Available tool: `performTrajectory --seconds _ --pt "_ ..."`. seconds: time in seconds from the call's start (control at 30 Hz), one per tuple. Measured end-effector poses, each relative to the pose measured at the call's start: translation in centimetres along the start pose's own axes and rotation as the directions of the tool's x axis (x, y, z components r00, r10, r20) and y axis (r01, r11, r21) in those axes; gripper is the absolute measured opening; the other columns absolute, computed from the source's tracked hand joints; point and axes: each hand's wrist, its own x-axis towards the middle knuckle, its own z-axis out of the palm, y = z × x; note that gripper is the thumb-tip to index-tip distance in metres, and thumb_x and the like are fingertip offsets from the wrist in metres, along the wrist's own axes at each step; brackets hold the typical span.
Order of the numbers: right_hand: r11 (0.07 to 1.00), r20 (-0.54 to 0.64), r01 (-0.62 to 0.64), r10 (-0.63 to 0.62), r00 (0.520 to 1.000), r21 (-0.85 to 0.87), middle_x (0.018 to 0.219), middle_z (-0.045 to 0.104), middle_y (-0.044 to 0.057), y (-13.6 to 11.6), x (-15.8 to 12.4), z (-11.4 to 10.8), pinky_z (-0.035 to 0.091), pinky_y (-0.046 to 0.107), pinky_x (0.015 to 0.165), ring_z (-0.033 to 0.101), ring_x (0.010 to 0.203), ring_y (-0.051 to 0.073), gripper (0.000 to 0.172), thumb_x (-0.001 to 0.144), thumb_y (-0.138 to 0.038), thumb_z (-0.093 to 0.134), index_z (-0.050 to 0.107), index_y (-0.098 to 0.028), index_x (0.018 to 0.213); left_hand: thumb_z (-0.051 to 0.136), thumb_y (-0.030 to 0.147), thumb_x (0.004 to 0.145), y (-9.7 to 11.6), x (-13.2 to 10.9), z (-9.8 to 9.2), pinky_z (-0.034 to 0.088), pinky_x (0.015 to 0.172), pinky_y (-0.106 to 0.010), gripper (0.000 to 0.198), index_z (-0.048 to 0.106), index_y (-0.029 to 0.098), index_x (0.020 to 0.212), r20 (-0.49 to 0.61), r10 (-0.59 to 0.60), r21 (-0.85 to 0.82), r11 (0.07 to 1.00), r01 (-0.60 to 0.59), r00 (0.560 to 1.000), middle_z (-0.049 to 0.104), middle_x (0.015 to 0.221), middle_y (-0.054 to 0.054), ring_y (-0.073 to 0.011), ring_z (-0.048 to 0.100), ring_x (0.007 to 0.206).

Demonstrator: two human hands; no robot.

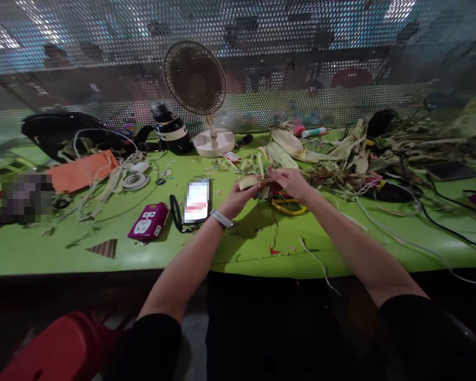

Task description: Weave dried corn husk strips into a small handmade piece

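Both hands meet over the middle of the green table (238, 243). My left hand (240, 197), with a pale band at the wrist, is closed around a pale dried corn husk (249, 182). Close beside it, my right hand (289, 182) pinches thin strands at the husk's right end; how the fingers sit on them is partly hidden. Just below the hands lies a yellow-handled tool (291, 208), perhaps scissors, partly covered. A heap of dried husks (283, 151) and leafy scraps spreads behind and to the right.
A desk fan (196, 79) and a black bottle (171, 129) stand at the back. Left of my hands are a lit phone (197, 201), a purple box (148, 222), white cables (137, 180) and an orange sheet (83, 170). Cords cross the right side. A red stool (59, 344) is below left.
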Motion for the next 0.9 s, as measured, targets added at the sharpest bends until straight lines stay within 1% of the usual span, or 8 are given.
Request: performTrajectory --seconds 0.1,0.27,0.37,0.47,0.53,0.63,0.73,0.9 --pt "0.995 0.055 0.054 -0.059 0.997 0.086 0.051 0.049 -0.003 -0.1 -0.4 0.6 0.035 0.026 0.051 0.045 0.050 0.010 0.061 0.070 -0.079 0.057 0.050 -0.020 0.059 0.084 0.040 0.062 0.1 0.1 0.1 0.039 0.055 -0.020 0.036 0.071 0.014 0.082 0.036 -0.028 -0.028 0.999 0.029 0.999 0.063 0.069 0.001 -0.0056 0.049 0.059" --pt "0.961 0.156 -0.039 -0.005 0.988 0.275 0.053 0.051 -0.004 -0.8 -0.7 0.3 0.033 0.023 0.046 0.045 0.047 0.008 0.057 0.067 -0.074 0.065 0.052 -0.019 0.066 0.080 0.042 0.068 0.3 0.6 -0.4 0.029 0.049 -0.019 0.031 0.068 0.015 0.077 -0.029 0.032 -0.002 0.999 -0.032 0.999 0.054 0.061 0.005 -0.0043 0.038 0.052" --pt "0.963 0.172 -0.027 -0.020 0.985 0.269 0.054 0.053 -0.004 -1.0 -0.9 0.4 0.033 0.023 0.046 0.046 0.048 0.008 0.050 0.071 -0.067 0.067 0.053 -0.019 0.069 0.078 0.044 0.071 0.6 0.7 -0.8 0.025 0.047 -0.020 0.032 0.064 0.016 0.071 -0.055 0.054 -0.010 0.998 -0.054 0.997 0.047 0.057 0.006 -0.0044 0.034 0.050" --pt "0.970 0.170 0.003 -0.046 0.984 0.245 0.053 0.052 -0.005 -0.9 -0.9 0.5 0.033 0.023 0.047 0.046 0.048 0.008 0.044 0.077 -0.061 0.065 0.051 -0.020 0.069 0.074 0.046 0.075 0.7 0.5 -0.7 0.025 0.046 -0.020 0.035 0.058 0.016 0.066 -0.008 0.028 -0.048 0.998 -0.028 1.000 0.041 0.055 0.006 -0.0045 0.032 0.048" --pt "0.972 0.151 0.020 -0.057 0.987 0.232 0.052 0.051 -0.005 -0.7 -0.9 0.6 0.034 0.023 0.048 0.045 0.047 0.008 0.042 0.079 -0.059 0.064 0.050 -0.020 0.069 0.071 0.048 0.078 0.5 0.4 -0.6 0.028 0.047 -0.020 0.038 0.056 0.016 0.065 0.024 0.015 -0.055 0.998 -0.014 1.000 0.042 0.055 0.005 -0.0052 0.034 0.049" --pt "0.977 0.134 0.035 -0.064 0.989 0.209 0.052 0.052 -0.005 -0.6 -0.8 0.6 0.034 0.023 0.048 0.044 0.047 0.008 0.040 0.079 -0.056 0.064 0.051 -0.020 0.068 0.074 0.048 0.075 0.1 0.5 -0.7 0.032 0.049 -0.020 0.037 0.058 0.016 0.068 0.020 0.037 -0.032 0.999 -0.036 0.999 0.047 0.058 0.004 -0.0060 0.040 0.052" --pt "0.977 0.159 0.015 -0.050 0.986 0.214 0.051 0.051 -0.005 -0.7 -0.8 0.6 0.034 0.023 0.049 0.045 0.047 0.008 0.039 0.080 -0.053 0.065 0.052 -0.019 0.067 0.078 0.046 0.071 -0.3 0.7 -0.9 0.031 0.048 -0.019 0.034 0.062 0.016 0.074 0.008 0.065 0.000 0.998 -0.065 0.998 0.045 0.059 0.005 -0.0056 0.038 0.052" --pt "0.971 0.203 -0.040 -0.010 0.979 0.238 0.049 0.050 -0.005 -0.8 -0.9 0.3 0.035 0.023 0.049 0.046 0.046 0.009 0.035 0.078 -0.048 0.068 0.054 -0.019 0.066 0.079 0.045 0.070 -0.4 1.0 -1.6 0.034 0.050 -0.018 0.033 0.063 0.018 0.078 0.016 0.114 -0.026 0.993 -0.113 0.993 0.049 0.063 0.004 -0.0058 0.041 0.055"
